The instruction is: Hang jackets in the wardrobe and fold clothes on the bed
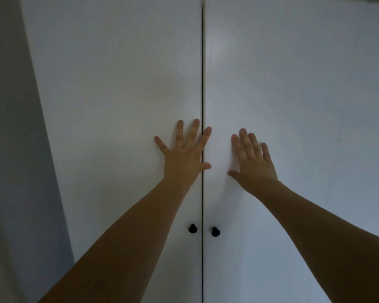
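A white wardrobe fills the view, its two doors closed with a thin dark gap down the middle. My left hand [184, 152] lies flat with spread fingers on the left door [118, 95], its index finger and thumb reaching over the gap. My right hand [253, 162] presses flat on the right door [293, 95]. Both forearms stretch up from the bottom of the view. Two small black knobs sit below my hands, the left knob [192, 228] and the right knob [215, 232], one on each side of the gap. No jackets or clothes are in sight.
A grey-blue wall [11, 127] runs along the left side of the wardrobe. The room is dim.
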`<act>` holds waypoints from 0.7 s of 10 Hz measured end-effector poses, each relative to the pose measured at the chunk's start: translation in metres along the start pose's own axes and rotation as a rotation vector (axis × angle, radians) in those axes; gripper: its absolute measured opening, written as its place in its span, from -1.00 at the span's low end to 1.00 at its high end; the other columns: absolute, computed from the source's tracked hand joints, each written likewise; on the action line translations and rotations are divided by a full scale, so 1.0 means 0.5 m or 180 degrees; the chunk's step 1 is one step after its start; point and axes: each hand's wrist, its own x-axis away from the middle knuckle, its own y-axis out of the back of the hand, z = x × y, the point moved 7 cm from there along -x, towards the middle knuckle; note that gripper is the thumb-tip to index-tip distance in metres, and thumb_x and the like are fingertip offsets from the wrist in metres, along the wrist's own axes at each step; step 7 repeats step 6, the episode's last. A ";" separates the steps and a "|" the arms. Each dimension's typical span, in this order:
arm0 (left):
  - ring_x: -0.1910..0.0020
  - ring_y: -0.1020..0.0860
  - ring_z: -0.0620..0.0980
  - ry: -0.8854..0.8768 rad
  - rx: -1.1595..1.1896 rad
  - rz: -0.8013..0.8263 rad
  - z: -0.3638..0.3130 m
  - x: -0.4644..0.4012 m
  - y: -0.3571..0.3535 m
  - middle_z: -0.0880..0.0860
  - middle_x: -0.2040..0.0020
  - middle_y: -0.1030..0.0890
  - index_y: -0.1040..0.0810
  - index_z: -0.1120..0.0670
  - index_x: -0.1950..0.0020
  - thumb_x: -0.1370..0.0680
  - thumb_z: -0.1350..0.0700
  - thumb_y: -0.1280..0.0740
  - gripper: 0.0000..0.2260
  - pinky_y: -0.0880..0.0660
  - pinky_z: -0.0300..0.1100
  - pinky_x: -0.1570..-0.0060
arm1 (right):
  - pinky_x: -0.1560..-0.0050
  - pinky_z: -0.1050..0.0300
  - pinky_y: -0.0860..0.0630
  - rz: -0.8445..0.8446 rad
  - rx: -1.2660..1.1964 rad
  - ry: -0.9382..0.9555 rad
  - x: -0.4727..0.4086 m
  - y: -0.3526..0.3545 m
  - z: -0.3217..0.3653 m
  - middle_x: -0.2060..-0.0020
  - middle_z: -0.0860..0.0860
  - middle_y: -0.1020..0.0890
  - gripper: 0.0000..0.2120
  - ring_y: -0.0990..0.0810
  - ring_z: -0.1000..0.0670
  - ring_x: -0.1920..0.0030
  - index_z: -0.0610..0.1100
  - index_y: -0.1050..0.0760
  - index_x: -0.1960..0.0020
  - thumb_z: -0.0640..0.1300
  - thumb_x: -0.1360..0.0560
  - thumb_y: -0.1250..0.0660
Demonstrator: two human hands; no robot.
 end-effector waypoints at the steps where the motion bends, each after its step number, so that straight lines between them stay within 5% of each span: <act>1: -0.54 0.33 0.21 0.0036 -0.0005 0.0080 -0.003 -0.007 -0.009 0.00 -0.57 0.36 0.39 -0.17 -0.53 -0.46 -0.43 -0.18 -0.08 0.03 0.61 -0.24 | -0.53 -0.17 0.20 -0.0010 0.0007 -0.0034 -0.010 -0.011 -0.001 -0.51 -0.07 0.41 -0.01 0.37 -0.15 -0.52 -0.06 0.47 -0.51 0.26 -0.52 -0.23; 7: -0.58 0.14 0.16 -0.0265 -0.0341 -0.0125 0.007 0.018 0.018 0.05 -0.61 0.17 0.19 -0.01 -0.61 -0.63 -0.24 -0.08 -0.31 0.06 0.38 -0.44 | -0.53 -0.08 0.25 -0.0030 -0.0042 0.0244 0.014 0.038 0.035 -0.56 -0.07 0.27 -0.11 0.28 -0.09 -0.55 -0.11 0.33 -0.56 0.20 -0.56 -0.21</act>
